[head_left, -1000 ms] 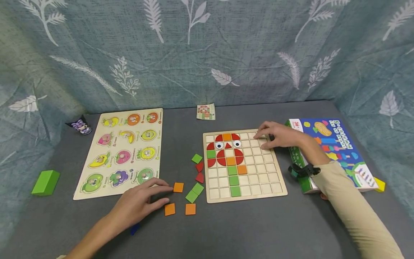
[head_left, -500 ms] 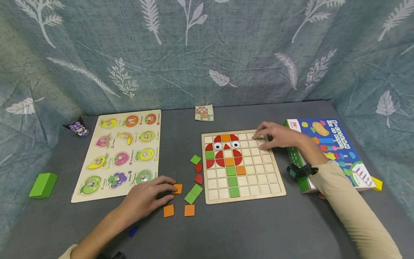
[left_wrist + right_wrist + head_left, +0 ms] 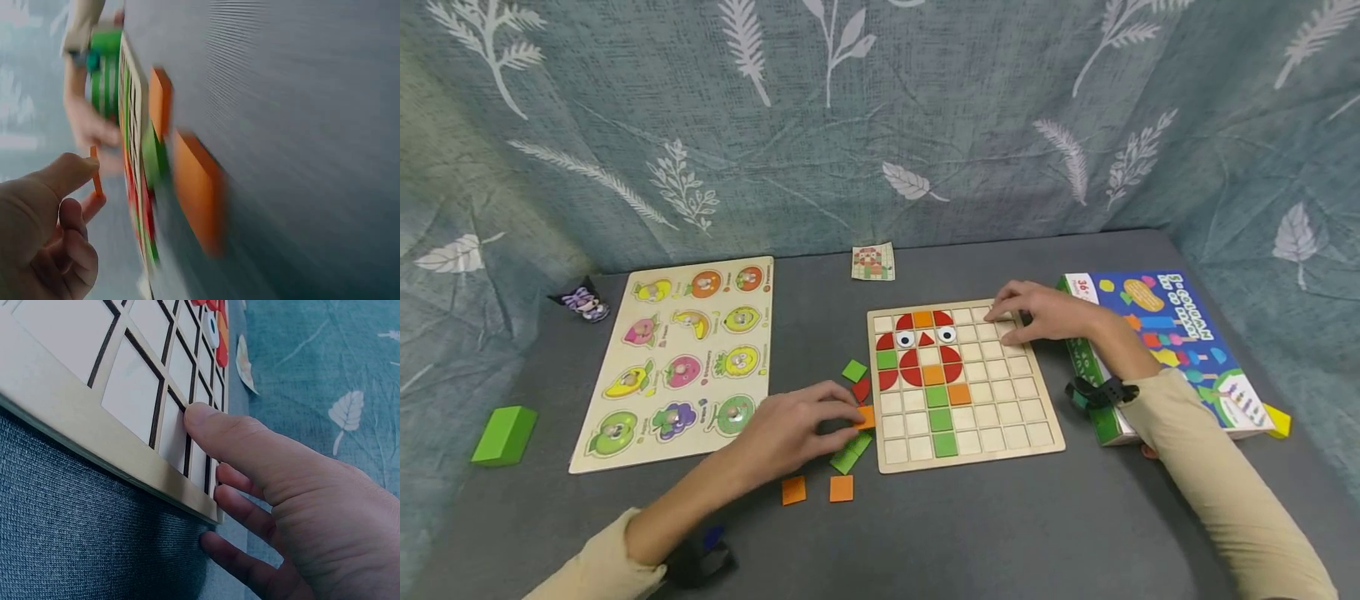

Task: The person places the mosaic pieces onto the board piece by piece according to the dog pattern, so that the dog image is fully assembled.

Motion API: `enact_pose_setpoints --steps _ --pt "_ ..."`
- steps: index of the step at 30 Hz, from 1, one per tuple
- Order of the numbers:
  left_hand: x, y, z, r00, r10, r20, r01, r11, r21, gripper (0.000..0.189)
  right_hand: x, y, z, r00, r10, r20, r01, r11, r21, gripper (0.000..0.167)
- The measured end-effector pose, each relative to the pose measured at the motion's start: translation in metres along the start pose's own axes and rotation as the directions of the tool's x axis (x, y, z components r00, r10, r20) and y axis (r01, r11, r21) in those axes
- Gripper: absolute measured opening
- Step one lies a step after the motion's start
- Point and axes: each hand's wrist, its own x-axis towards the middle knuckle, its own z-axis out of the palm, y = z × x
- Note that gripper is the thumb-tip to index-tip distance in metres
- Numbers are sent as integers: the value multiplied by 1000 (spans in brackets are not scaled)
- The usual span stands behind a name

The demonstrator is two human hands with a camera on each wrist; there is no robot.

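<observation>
My left hand [image 3: 793, 427] pinches an orange square tile [image 3: 96, 172] between thumb and fingertip, above the loose pieces just left of the wooden grid board [image 3: 1010, 413]. The board bears a pattern of red curved pieces, orange and green squares and two round eye pieces [image 3: 947, 334]. My right hand [image 3: 1051, 312] rests at the board's far right corner, with the thumb on the grid in the right wrist view. Beside the board's left edge lie green tiles [image 3: 851, 454] and a red piece [image 3: 861, 389]. Two more orange tiles [image 3: 842, 488] lie nearer to me.
A fruit puzzle board [image 3: 658, 354] lies to the left, a green block [image 3: 505, 436] and a small figurine [image 3: 584, 301] beyond it. A picture card [image 3: 873, 262] is behind the grid board. On the right sits a colourful box [image 3: 1165, 358], with a yellow block [image 3: 1277, 422] at its edge.
My left hand has taken hold of an orange tile from the table and carried it right, up to the board's left edge. My right hand stays at the corner.
</observation>
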Motion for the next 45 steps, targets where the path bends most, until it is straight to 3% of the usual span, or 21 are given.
enact_pose_setpoints --steps 5,10,15,24,28,32,37,41,45 --pt "52 27 25 984 98 152 -95 995 -27 17 -1 0 0 1000 11 0 -11 1000 11 39" --pt "83 41 46 967 139 213 -146 989 21 14 0 -1 1 1000 8 1 -8 1000 13 39" --pt "92 44 51 962 146 232 -159 987 38 13 1 0 0 1000 -2 0 2 1000 -3 39" --pt "94 48 54 946 164 279 -199 975 100 15 0 0 -1 1000 -11 3 11 1000 -7 39" --pt "92 50 51 943 137 303 -171 981 92 17 0 0 0 1000 -7 4 7 1000 4 39" --pt "77 43 39 962 59 267 -62 998 3 22 1 1 0 1000 -12 2 12 1000 3 39" --pt "36 21 15 988 -46 148 57 996 -72 23 1 2 -2 1000 -6 -12 6 1000 -2 39" --pt "-12 6 -2 979 -162 123 169 984 -52 22 0 0 -2 1000 -2 -11 2 1000 -4 39" --pt "-59 3 -11 961 -251 120 259 964 -56 22 0 -1 0 1000 -3 -3 3 1000 3 39"
